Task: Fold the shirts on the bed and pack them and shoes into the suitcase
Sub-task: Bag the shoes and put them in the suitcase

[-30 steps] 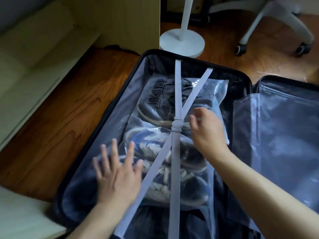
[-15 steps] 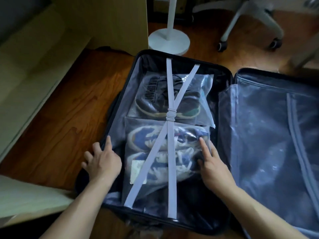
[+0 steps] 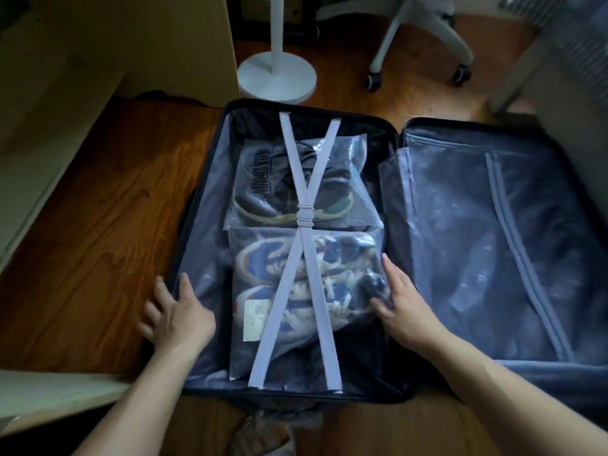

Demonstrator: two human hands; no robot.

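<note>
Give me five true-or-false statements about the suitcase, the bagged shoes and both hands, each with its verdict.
1. The suitcase lies open on the floor. True.
2. The straps hang unbuckled. False: they cross over the bags, joined at the buckle.
3. The blue and white shoes lie in the bag nearer the person. True.
4. The left hand grips a shoe. False: it rests at the suitcase's left edge.
5. The right hand touches the nearer bag's right side. True.
</note>
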